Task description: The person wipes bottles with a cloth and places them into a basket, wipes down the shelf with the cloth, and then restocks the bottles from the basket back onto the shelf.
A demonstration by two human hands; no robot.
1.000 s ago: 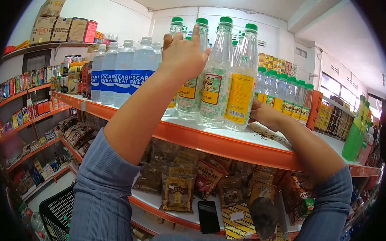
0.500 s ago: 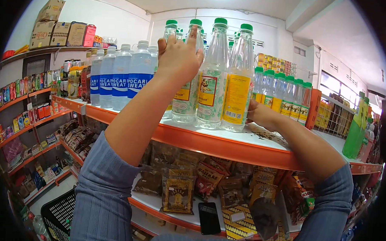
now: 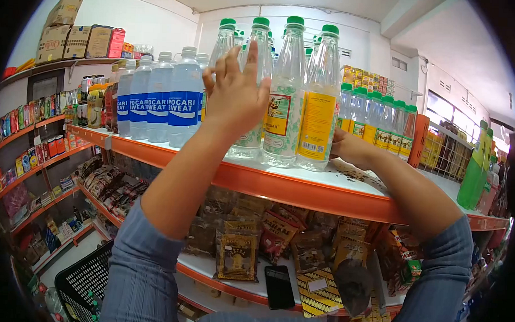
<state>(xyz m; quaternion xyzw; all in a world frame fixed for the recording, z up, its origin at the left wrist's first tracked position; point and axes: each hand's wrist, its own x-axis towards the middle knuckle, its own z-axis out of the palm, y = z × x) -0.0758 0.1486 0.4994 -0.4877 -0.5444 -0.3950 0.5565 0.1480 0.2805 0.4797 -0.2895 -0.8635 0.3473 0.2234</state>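
Note:
My left hand is raised in front of the vinegar bottles, fingers spread and pointing up, over the clear bottle second from the left in the front row. Whether it touches the glass I cannot tell. Low at the right end of this row is my right hand, against the side of the vinegar bottle with the yellow label; its fingertips are partly hidden behind that bottle. Between the hands stands another vinegar bottle with a green-and-white label. These bottles are upright and have green caps.
Pocari Sweat bottles stand left of the vinegar, and shorter green-capped bottles stand to the right. The shelf's orange edge runs in front. Dark specks lie near my right hand. Below are packets and a phone; a black basket is lower left.
My left hand has opened its fingers wider and come slightly lower against the bottles. My right hand stays beside the end bottle. The view has shifted a little.

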